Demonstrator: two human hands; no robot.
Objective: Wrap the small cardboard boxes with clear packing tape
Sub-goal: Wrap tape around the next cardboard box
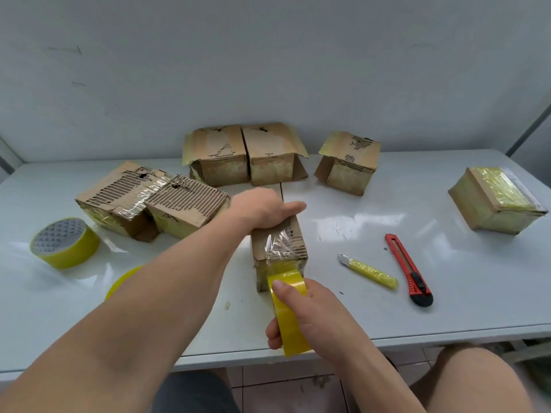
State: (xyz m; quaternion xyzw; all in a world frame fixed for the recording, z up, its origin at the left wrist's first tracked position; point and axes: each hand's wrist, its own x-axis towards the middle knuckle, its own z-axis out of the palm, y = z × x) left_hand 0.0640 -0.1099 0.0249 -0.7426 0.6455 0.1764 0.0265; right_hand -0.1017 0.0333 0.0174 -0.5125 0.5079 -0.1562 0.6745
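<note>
A small cardboard box (280,245) stands near the table's front middle, with shiny clear tape across its top and near face. My left hand (262,208) grips the box's far top edge and holds it down. My right hand (304,314) grips a yellowish tape roll (289,311) just in front of the box. A strip of tape runs from the roll up onto the box's near face.
Torn cardboard boxes (149,201) lie at left, three more (244,153) stand at the back, and a taped box (498,201) sits at right. Two more tape rolls (64,242) lie at left. A yellow cutter (369,271) and a red utility knife (408,269) rest at right on the white table (447,293).
</note>
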